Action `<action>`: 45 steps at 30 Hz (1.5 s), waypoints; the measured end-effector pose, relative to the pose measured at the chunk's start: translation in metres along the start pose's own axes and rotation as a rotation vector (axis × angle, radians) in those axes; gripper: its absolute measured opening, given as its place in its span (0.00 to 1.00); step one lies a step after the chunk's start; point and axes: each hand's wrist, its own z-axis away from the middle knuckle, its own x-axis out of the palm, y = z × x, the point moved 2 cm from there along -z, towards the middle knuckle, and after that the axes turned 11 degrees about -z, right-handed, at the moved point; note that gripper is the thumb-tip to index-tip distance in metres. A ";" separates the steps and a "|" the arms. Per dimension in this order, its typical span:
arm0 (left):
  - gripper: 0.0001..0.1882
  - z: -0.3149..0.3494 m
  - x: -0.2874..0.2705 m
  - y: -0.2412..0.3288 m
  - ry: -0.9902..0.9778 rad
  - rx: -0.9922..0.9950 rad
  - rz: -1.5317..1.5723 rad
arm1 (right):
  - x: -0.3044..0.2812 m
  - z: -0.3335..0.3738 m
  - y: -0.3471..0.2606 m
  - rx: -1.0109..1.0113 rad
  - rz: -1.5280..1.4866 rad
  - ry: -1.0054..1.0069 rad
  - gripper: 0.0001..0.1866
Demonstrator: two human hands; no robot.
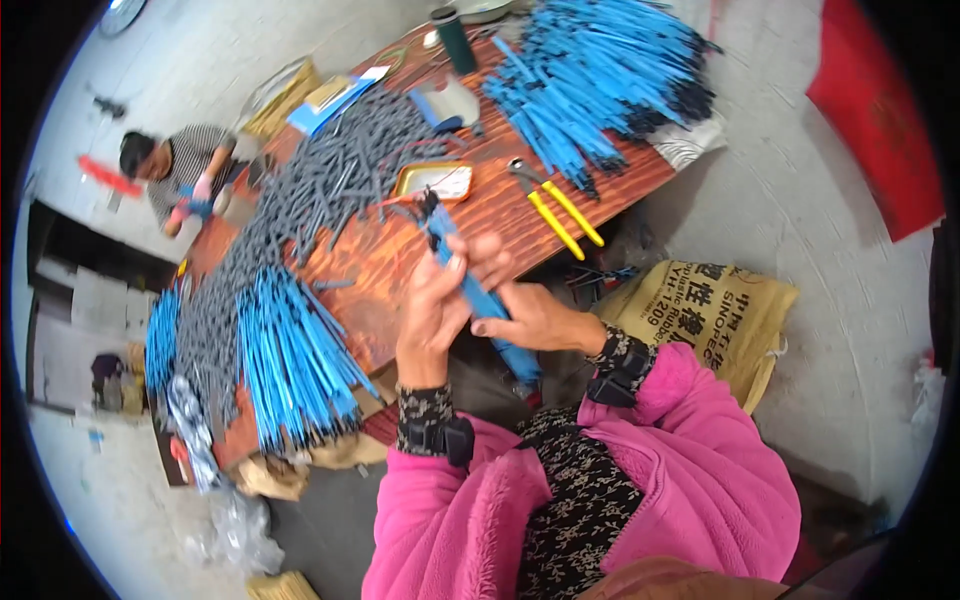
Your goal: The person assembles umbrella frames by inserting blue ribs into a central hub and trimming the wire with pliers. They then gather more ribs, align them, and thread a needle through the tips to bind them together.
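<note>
A long, slim blue piece with black ends [515,358], which may be several laid together, runs slantwise in front of my body. My left hand [428,305] is closed around its upper part, though some fingers stick out past it. Lower down, my right hand [545,318] grips the same piece, its thumb lying across the front. Just beyond the black upper end sits a shallow yellow-rimmed tray [402,184]. Pliers with yellow handles [560,213] rest on the wooden table [480,212], right of my hands.
Grey tubes [350,130] form a long heap on the table. Similar blue pieces lie in piles at the far right [600,80] and near left [295,355]. A dark green bottle [454,42] stands behind. Another person [195,165] works far left. A yellow sack [690,320] stands right.
</note>
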 end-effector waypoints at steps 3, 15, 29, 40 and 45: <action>0.15 -0.004 -0.008 0.000 -0.129 0.045 -0.154 | 0.004 -0.002 0.014 0.060 -0.330 -0.242 0.26; 0.16 -0.034 -0.062 -0.004 0.291 0.226 -0.346 | -0.178 -0.057 0.067 -0.207 1.017 0.874 0.09; 0.14 -0.033 -0.082 -0.007 0.321 0.180 -0.200 | -0.206 -0.061 0.107 -0.044 0.815 0.609 0.12; 0.10 -0.031 -0.078 -0.004 0.335 0.206 -0.135 | -0.222 -0.056 0.125 0.047 -0.187 0.427 0.10; 0.10 -0.032 -0.080 -0.006 0.318 0.202 -0.150 | -0.211 -0.046 0.118 0.050 0.070 0.468 0.10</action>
